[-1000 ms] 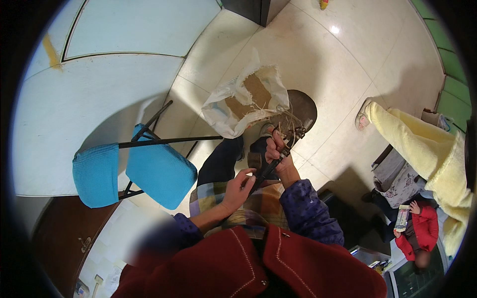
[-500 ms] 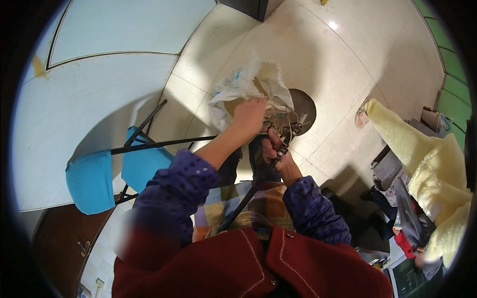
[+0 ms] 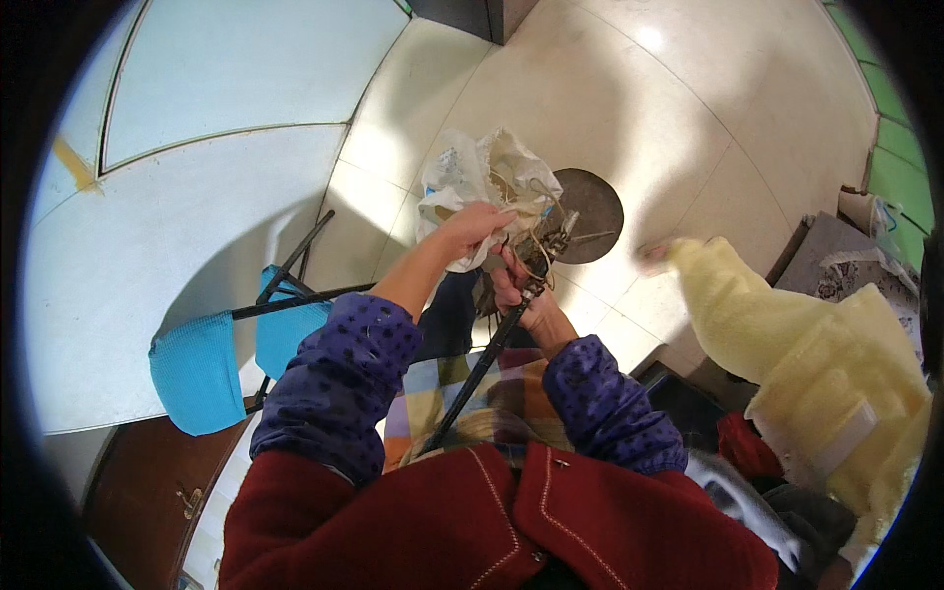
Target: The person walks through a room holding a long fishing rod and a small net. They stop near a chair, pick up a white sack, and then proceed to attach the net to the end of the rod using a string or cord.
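Note:
My right hand [image 3: 524, 303] is wrapped round a black pole [image 3: 479, 379] that slants up from my lap. Tan strands [image 3: 538, 241] loop about the pole's far end, near metal-looking fittings [image 3: 558, 239]. My left hand [image 3: 474, 228] is closed in a pinch beside these strands, apparently with one between its fingertips; the exact hold is partly hidden. Just beyond it, a crumpled white woven bag [image 3: 455, 177] stands gaping, with tan strands inside. A dark round stool top [image 3: 590, 216] lies to the right of the bag. The plaid cloth [image 3: 526, 393] covers my lap.
At the left stands a black-framed chair with blue covers [image 3: 197, 379], near a pale panel [image 3: 226, 187]. On the right, another person's yellow fleece sleeve [image 3: 747, 315] reaches in, its hand [image 3: 657, 256] blurred. Beyond are a grey box [image 3: 816, 251] and a light-coloured container [image 3: 858, 211].
My hands and the pole have shifted slightly left in view. The other person's yellow-sleeved arm has swung left and down toward the middle. The bag's mouth has changed shape.

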Action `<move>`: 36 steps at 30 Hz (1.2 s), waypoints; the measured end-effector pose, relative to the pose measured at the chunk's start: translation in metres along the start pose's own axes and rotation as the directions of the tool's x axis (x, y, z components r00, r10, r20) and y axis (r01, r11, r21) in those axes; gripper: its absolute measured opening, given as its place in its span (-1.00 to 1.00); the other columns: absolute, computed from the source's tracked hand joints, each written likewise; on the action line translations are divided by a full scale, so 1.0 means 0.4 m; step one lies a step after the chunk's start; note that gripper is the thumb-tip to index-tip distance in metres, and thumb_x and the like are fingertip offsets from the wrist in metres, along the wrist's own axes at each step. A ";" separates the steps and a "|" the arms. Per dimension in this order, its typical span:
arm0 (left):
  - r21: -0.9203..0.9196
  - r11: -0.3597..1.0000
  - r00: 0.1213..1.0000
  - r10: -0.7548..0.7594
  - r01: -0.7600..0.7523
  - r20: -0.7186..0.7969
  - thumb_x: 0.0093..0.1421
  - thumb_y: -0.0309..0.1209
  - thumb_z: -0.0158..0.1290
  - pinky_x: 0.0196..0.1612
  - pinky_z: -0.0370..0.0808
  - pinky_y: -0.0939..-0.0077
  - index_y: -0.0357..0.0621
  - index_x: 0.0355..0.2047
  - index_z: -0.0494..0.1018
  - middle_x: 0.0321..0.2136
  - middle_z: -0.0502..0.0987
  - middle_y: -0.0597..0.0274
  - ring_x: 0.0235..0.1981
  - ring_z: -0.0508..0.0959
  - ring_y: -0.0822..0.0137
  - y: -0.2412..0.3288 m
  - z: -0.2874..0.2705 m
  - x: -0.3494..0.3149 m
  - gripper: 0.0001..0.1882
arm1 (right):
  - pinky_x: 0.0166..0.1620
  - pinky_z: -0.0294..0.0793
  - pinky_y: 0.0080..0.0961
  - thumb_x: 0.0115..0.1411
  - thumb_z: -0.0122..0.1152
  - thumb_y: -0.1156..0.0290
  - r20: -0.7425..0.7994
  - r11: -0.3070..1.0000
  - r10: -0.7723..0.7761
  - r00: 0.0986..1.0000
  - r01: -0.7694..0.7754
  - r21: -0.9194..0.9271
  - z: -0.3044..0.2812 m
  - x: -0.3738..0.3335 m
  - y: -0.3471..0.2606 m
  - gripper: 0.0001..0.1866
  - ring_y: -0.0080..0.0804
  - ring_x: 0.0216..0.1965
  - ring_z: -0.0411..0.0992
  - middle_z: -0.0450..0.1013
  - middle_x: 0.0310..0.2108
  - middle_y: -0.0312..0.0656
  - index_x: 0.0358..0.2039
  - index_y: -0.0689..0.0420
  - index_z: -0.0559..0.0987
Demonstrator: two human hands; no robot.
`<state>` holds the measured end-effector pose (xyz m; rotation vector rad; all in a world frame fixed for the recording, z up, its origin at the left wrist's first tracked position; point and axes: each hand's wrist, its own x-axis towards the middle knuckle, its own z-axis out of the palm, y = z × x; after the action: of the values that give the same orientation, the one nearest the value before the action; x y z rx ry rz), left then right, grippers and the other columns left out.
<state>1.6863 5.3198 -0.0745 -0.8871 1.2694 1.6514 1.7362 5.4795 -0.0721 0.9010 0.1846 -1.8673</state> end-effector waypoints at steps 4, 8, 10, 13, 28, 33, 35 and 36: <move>0.230 0.957 0.978 0.199 -0.180 -0.063 0.13 -0.22 -0.02 -0.44 0.34 0.62 -0.29 -0.48 0.47 -0.57 0.45 0.27 -0.53 0.42 0.46 -0.056 0.015 -0.033 -0.68 | -0.80 0.08 -0.67 0.18 0.01 0.20 0.049 0.995 -0.006 0.999 0.001 0.096 0.021 -0.012 -0.009 -0.81 -0.53 -0.86 0.14 0.33 -0.74 -0.25 -0.28 0.01 0.45; 0.180 0.946 0.947 0.294 -0.269 -0.127 0.12 -0.25 -0.02 -0.33 0.35 0.58 -0.30 -0.36 0.48 -0.51 0.49 0.26 -0.46 0.42 0.47 -0.114 0.034 -0.061 -0.69 | -0.79 0.18 -0.68 0.23 -0.09 0.23 0.064 0.988 -0.093 0.994 0.084 0.129 0.030 -0.029 -0.025 -0.77 -0.53 -0.82 0.20 0.32 -0.69 -0.24 -0.18 0.04 0.40; 0.180 0.947 0.953 0.286 -0.265 -0.103 0.11 -0.26 -0.02 -0.31 0.35 0.57 -0.30 -0.33 0.48 -0.47 0.50 0.25 -0.45 0.43 0.46 -0.113 0.034 -0.063 -0.69 | -0.79 0.17 -0.71 0.25 -0.11 0.23 0.042 0.981 -0.134 0.990 0.127 0.144 0.032 -0.037 -0.030 -0.75 -0.55 -0.82 0.19 0.31 -0.70 -0.24 -0.14 0.03 0.39; 0.416 0.877 0.948 0.305 -0.241 -0.094 0.09 -0.30 0.00 -0.30 0.37 0.55 -0.30 -0.32 0.47 -0.40 0.50 0.21 -0.45 0.45 0.42 -0.077 0.034 -0.056 -0.71 | -0.79 0.15 -0.73 0.25 -0.13 0.21 0.004 0.976 -0.190 0.982 0.189 0.107 0.033 -0.045 -0.035 -0.75 -0.56 -0.83 0.17 0.27 -0.74 -0.27 -0.13 0.01 0.39; 0.772 0.127 0.711 0.503 -0.623 0.491 -0.15 -0.50 0.06 -0.26 0.40 0.36 -0.06 -0.34 0.50 -0.34 0.42 0.18 -0.28 0.45 0.15 0.150 0.170 -0.054 -0.72 | -0.77 0.18 -0.65 0.21 -0.06 0.20 0.230 0.921 -0.304 0.924 0.224 0.318 -0.015 -0.055 -0.018 -0.78 -0.54 -0.82 0.20 0.34 -0.68 -0.21 -0.28 0.04 0.45; 0.822 -0.043 0.795 0.233 -0.567 0.561 -0.19 -0.49 0.09 -0.27 0.40 0.31 -0.01 -0.39 0.51 -0.37 0.39 0.17 -0.29 0.44 0.13 0.158 0.182 -0.046 -0.74 | -0.75 0.18 -0.66 0.22 -0.11 0.15 0.081 0.913 -0.305 0.949 0.267 0.309 -0.036 -0.074 -0.009 -0.75 -0.52 -0.81 0.20 0.34 -0.64 -0.18 -0.36 0.04 0.44; 0.752 -0.073 0.718 0.250 -0.655 0.650 -0.20 -0.48 0.11 -0.30 0.40 0.30 -0.05 -0.44 0.49 -0.40 0.37 0.16 -0.29 0.43 0.11 0.160 0.185 -0.042 -0.78 | -0.74 0.16 -0.67 0.20 -0.10 0.12 0.161 0.900 -0.340 0.926 0.271 0.342 -0.038 -0.075 -0.007 -0.72 -0.51 -0.81 0.19 0.34 -0.64 -0.19 -0.36 0.05 0.44; 0.730 -0.081 0.697 0.242 -0.678 0.675 -0.21 -0.48 0.12 -0.31 0.39 0.29 -0.06 -0.47 0.48 -0.42 0.36 0.16 -0.29 0.42 0.10 0.165 0.185 -0.040 -0.80 | -0.74 0.16 -0.67 0.20 -0.10 0.12 0.140 0.908 -0.321 0.937 0.263 0.326 -0.039 -0.076 -0.007 -0.72 -0.51 -0.81 0.19 0.34 -0.64 -0.19 -0.36 0.05 0.44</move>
<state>1.6288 5.3805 -0.0186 0.8526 2.0927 0.8087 1.7480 5.5106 -0.0638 0.9303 -0.0946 -2.2957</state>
